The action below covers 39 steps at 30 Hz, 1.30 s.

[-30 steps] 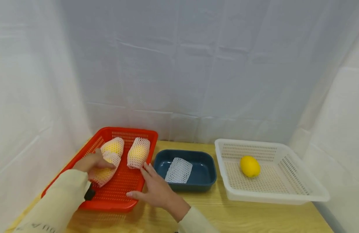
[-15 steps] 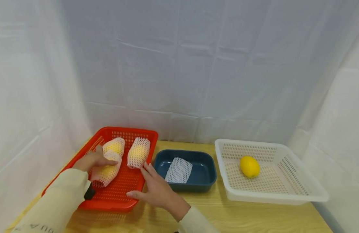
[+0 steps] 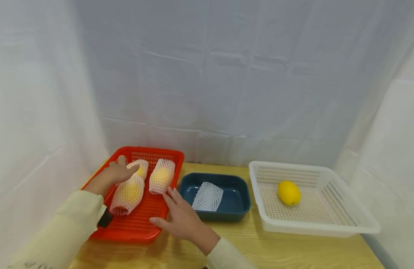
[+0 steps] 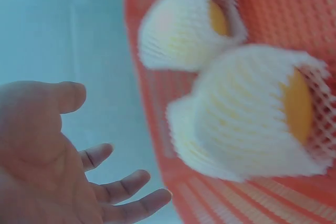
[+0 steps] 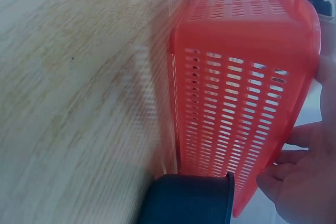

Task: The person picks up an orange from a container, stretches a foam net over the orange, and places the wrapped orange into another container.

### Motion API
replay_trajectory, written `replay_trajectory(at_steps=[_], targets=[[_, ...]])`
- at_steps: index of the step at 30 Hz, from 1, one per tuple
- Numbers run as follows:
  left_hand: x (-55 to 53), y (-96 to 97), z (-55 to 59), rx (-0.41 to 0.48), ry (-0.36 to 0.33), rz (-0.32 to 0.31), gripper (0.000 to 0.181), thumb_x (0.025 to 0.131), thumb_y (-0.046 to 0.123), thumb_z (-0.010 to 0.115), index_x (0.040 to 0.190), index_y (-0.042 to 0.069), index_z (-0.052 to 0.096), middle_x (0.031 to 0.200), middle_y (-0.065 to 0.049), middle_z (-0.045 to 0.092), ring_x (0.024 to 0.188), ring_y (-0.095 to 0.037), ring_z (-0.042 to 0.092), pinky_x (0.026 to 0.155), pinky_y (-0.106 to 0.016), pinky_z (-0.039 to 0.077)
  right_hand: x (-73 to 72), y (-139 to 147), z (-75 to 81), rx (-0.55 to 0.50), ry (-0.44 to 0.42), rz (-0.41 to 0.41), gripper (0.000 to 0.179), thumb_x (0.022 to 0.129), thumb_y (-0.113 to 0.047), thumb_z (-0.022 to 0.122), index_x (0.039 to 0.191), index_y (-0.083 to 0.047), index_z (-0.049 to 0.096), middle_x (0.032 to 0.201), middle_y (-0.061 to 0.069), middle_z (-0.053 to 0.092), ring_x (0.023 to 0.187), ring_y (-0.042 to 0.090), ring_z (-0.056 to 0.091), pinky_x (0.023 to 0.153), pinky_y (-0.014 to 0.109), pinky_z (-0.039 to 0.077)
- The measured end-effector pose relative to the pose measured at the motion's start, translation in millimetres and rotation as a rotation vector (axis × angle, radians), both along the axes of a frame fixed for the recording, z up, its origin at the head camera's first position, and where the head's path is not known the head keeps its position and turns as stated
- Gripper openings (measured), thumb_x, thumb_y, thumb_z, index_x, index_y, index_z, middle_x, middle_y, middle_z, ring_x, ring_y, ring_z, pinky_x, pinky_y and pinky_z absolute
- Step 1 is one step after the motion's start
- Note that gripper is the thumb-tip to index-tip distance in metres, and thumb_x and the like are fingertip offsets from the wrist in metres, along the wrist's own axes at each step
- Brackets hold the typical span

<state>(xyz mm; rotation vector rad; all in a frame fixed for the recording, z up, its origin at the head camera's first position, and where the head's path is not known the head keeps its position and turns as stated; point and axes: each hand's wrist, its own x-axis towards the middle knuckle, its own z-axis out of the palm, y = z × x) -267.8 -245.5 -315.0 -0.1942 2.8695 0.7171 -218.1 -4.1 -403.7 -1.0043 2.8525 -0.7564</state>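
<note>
My left hand [image 3: 116, 172] is above the left side of the red basket [image 3: 144, 221], fingers spread and holding nothing. In the left wrist view, the left hand [image 4: 44, 153] appears apart from the fruit. Below it lie two yellow fruits in pale foam net sleeves, a nearer one [image 3: 128, 195] and a farther one [image 3: 142, 169] partly hidden by the hand. A third sleeved yellow fruit [image 3: 161, 177] lies by the basket's right wall. My right hand [image 3: 184, 222] touches the basket's right rim with extended fingers; the right wrist view shows these fingers [image 5: 273, 174] at the rim.
A dark blue dish [image 3: 233, 216] with a loose white foam net [image 3: 208, 196] stands right of the red basket. Farther right, a white basket [image 3: 314, 228] holds a bare yellow fruit [image 3: 289, 192], lemon-like. All stand on a wooden table [image 3: 277, 250] before white sheeting.
My left hand has let go of the nearer sleeved fruit and risen away toward the back of the basket. That fruit now lies slightly farther right. My right hand stays at the rim.
</note>
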Motion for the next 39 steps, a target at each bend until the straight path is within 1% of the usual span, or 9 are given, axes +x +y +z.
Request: replay_trajectory(at_steps=[5, 10, 12, 17, 20, 24, 30, 35, 39], targets=[[6.2, 30.5, 18.3, -0.001, 0.106, -0.096, 0.075, 0.1, 0.052, 0.038, 0.134, -0.012, 0.019, 0.134, -0.044, 0.025, 0.118, -0.061, 0.034, 0.095, -0.066, 0.036, -5.1, 7, 3.4, 0.001, -0.027, -0.003, 0.074, 0.092, -0.064, 0.046, 0.15, -0.017, 0.038, 0.16, -0.001, 0.021, 0.146, 0.022, 0.022, 0.109, 0.044, 0.036], [11.1, 65.7, 31.4, 0.017, 0.229, -0.202, 0.059, 0.1, 0.046, 0.044, 0.124, -0.006, 0.03, 0.118, -0.034, 0.042, 0.104, -0.049, 0.049, 0.084, -0.056, 0.046, -8.7, 14, 4.8, -0.016, -0.01, 0.022, 0.067, 0.094, -0.058, 0.05, 0.147, -0.017, 0.044, 0.159, 0.001, 0.024, 0.145, 0.023, 0.025, 0.109, 0.044, 0.036], [14.1, 81.2, 34.8, 0.04, 0.266, -0.232, 0.054, 0.1, 0.044, 0.047, 0.122, -0.004, 0.033, 0.115, -0.03, 0.045, 0.101, -0.044, 0.051, 0.083, -0.053, 0.048, -8.7, 16, 5.5, -0.027, 0.036, 0.048, 0.062, 0.095, -0.052, 0.053, 0.145, -0.016, 0.045, 0.158, 0.003, 0.028, 0.143, 0.023, 0.028, 0.109, 0.043, 0.036], [21.9, 130.0, 36.0, 0.154, 0.312, -0.267, 0.056, 0.099, 0.046, 0.047, 0.13, 0.002, 0.034, 0.125, -0.024, 0.046, 0.112, -0.04, 0.05, 0.094, -0.054, 0.045, -7.5, 26, 9.7, -0.084, 0.225, 0.134, 0.054, 0.095, -0.036, 0.06, 0.142, -0.013, 0.047, 0.151, 0.009, 0.037, 0.137, 0.024, 0.039, 0.107, 0.038, 0.039], [27.1, 165.8, 29.8, 0.246, 0.372, -0.288, 0.053, 0.099, 0.046, 0.048, 0.132, 0.006, 0.036, 0.127, -0.019, 0.048, 0.111, -0.034, 0.051, 0.094, -0.051, 0.045, -6.7, 38, 11.0, -0.116, 0.312, 0.177, 0.054, 0.095, -0.032, 0.061, 0.142, -0.009, 0.045, 0.145, 0.01, 0.044, 0.131, 0.023, 0.045, 0.105, 0.036, 0.042], [37.0, 206.4, 15.7, 0.324, 0.529, -0.306, 0.047, 0.1, 0.042, 0.05, 0.13, 0.008, 0.038, 0.126, -0.015, 0.05, 0.11, -0.031, 0.052, 0.091, -0.05, 0.045, -4.1, 55, 10.3, -0.149, 0.302, 0.231, 0.049, 0.097, -0.025, 0.06, 0.139, -0.003, 0.047, 0.138, 0.01, 0.05, 0.127, 0.022, 0.047, 0.105, 0.039, 0.041], [47.2, 238.0, -10.2, 0.447, 0.728, -0.293, 0.039, 0.101, 0.039, 0.048, 0.127, 0.01, 0.042, 0.123, -0.013, 0.053, 0.111, -0.03, 0.053, 0.093, -0.048, 0.045, 3.3, 77, 4.2, -0.183, 0.337, 0.264, 0.042, 0.096, -0.022, 0.059, 0.137, -0.01, 0.053, 0.14, 0.01, 0.052, 0.132, 0.024, 0.046, 0.106, 0.045, 0.039], [37.3, 249.6, -27.9, 0.534, 0.881, -0.282, 0.029, 0.102, 0.03, 0.047, 0.118, 0.006, 0.047, 0.113, -0.012, 0.056, 0.108, -0.03, 0.055, 0.092, -0.047, 0.046, 2.8, 108, -5.6, -0.186, 0.415, 0.313, 0.033, 0.096, -0.023, 0.06, 0.126, -0.009, 0.061, 0.122, 0.006, 0.064, 0.113, 0.018, 0.059, 0.095, 0.037, 0.048], [26.1, 257.7, -39.8, 0.564, 0.923, -0.257, 0.025, 0.102, 0.026, 0.047, 0.113, 0.005, 0.05, 0.106, -0.011, 0.058, 0.103, -0.029, 0.057, 0.088, -0.046, 0.047, 2.0, 136, -7.2, -0.147, 0.406, 0.341, 0.031, 0.093, -0.021, 0.063, 0.122, -0.009, 0.062, 0.117, 0.006, 0.063, 0.104, 0.017, 0.061, 0.088, 0.034, 0.051]])
